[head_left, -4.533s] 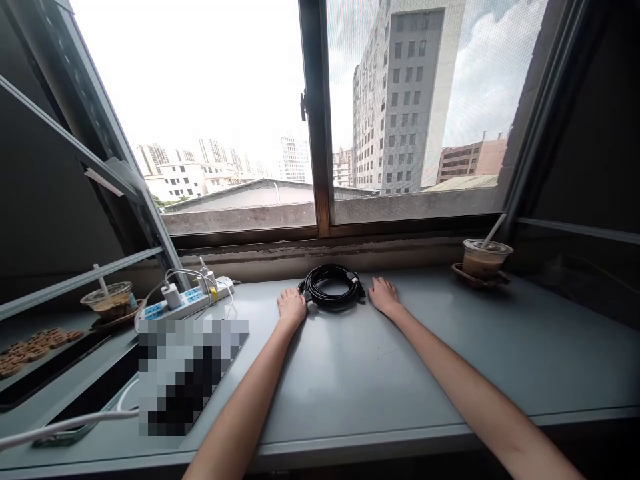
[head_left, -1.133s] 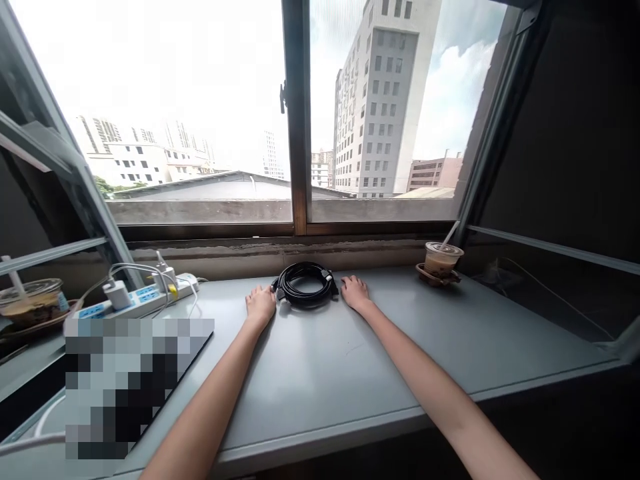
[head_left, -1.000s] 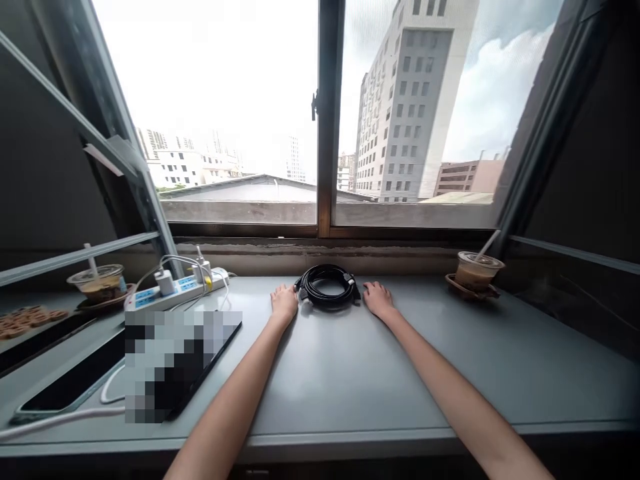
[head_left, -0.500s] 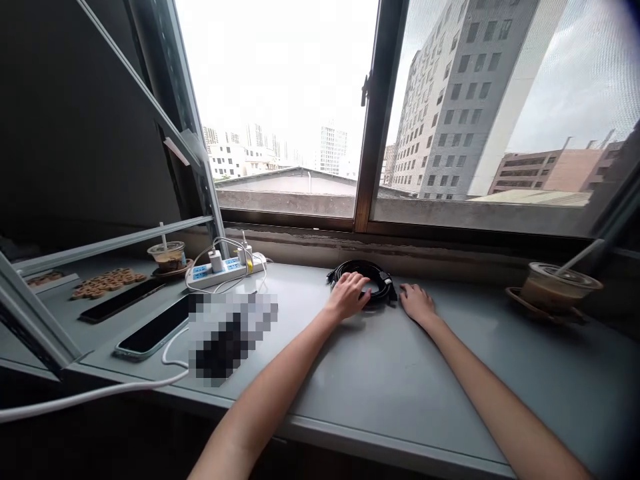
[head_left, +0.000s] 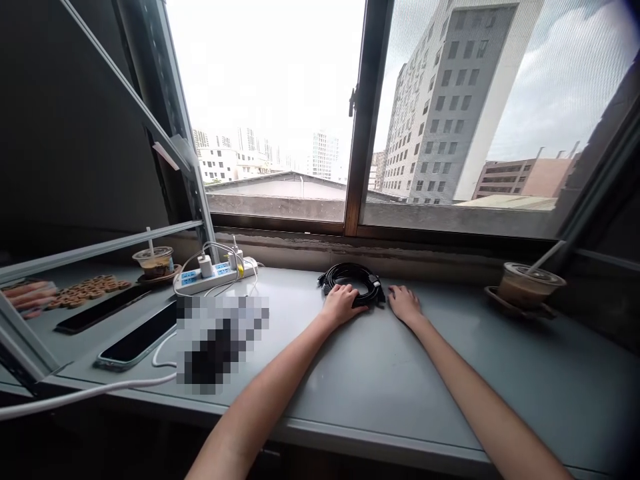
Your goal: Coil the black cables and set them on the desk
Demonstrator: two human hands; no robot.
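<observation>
A coil of black cable [head_left: 356,278] lies on the grey table [head_left: 380,373] near the window sill. My left hand [head_left: 341,303] rests on the coil's near left part, fingers spread over the loops. Just right of the coil, my right hand [head_left: 405,304] lies flat on the table with fingers stretched out, holding nothing.
A white power strip [head_left: 215,272] with plugged chargers sits left of the coil. Two phones [head_left: 137,339] lie further left, beside a blurred patch. An iced drink on a saucer [head_left: 527,290] stands at the right, another cup [head_left: 153,261] at the left by cookies [head_left: 85,291].
My left hand moved from beside the coil onto it. My right hand stays flat at the coil's right. The view swung to the left.
</observation>
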